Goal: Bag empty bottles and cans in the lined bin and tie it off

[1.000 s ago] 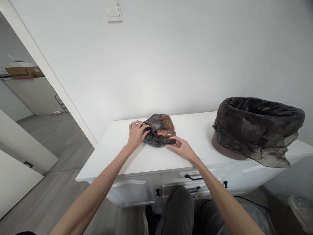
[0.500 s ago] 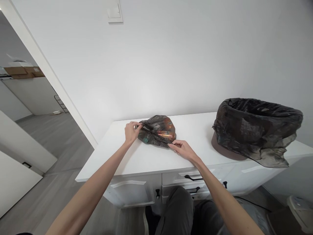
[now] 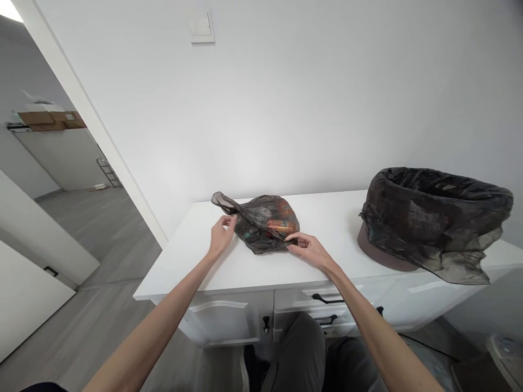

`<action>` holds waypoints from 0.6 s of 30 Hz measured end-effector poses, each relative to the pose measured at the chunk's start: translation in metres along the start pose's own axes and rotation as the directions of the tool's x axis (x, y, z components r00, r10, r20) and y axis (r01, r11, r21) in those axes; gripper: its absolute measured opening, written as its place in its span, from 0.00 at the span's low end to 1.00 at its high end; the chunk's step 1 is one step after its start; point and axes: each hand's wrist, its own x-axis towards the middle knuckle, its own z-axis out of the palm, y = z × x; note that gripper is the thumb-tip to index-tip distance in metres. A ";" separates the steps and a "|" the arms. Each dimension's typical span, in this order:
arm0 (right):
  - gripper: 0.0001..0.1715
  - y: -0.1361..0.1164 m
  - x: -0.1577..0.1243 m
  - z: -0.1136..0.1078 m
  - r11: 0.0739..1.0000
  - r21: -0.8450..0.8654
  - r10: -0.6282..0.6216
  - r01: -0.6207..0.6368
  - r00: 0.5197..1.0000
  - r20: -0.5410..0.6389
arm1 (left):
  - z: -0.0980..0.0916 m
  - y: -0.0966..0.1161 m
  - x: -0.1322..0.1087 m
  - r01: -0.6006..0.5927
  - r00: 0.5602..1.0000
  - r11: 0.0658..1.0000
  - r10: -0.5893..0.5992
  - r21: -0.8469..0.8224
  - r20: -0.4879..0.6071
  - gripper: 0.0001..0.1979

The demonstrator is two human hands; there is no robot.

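A thin, see-through black garbage bag [image 3: 255, 209] lies on the white cabinet top [image 3: 245, 272]. Orange-and-red wrappers or packages [image 3: 281, 226] show through its film, with something greenish beside them; their exact kind is hard to make out. My left hand [image 3: 222, 235] is closed in a pinch at the bag's left edge, below a loose flap of film that sticks up to the upper left. On the bag's lower right edge, my right hand [image 3: 309, 250] pinches the film between thumb and fingers.
A brown trash bin [image 3: 384, 255] lined with a black bag [image 3: 420, 218] stands to the right, its liner hanging over the front. Behind is a white wall with a light switch [image 3: 202, 28]. Black drawer handles [image 3: 327, 299] stick out below; a doorway opens at left.
A flap of the bag's film now rises at the upper left, above my left hand, which sits slightly lower on the edge. My right hand keeps its pinch. The view has shifted slightly.
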 end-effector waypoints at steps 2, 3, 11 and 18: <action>0.22 0.001 -0.003 0.001 1.000 -0.029 0.001 0.000 1.000 0.017 | 0.007 0.006 -0.014 -0.140 0.983 0.990 0.135 0.027 0.124 0.11; 0.22 0.001 -0.005 0.002 1.000 -0.029 0.000 0.000 1.000 0.026 | 0.010 0.008 -0.018 -0.204 0.963 0.978 0.193 0.040 0.186 0.10; 0.27 -0.001 -0.014 0.005 0.997 0.074 0.003 -0.012 0.992 0.129 | 0.004 0.003 -0.044 -0.480 0.810 0.864 0.372 0.149 0.454 0.10; 0.29 -0.002 -0.014 0.006 0.999 0.051 0.012 -0.017 0.996 0.091 | -0.017 -0.010 -0.061 -0.400 0.860 0.889 0.279 0.224 0.428 0.10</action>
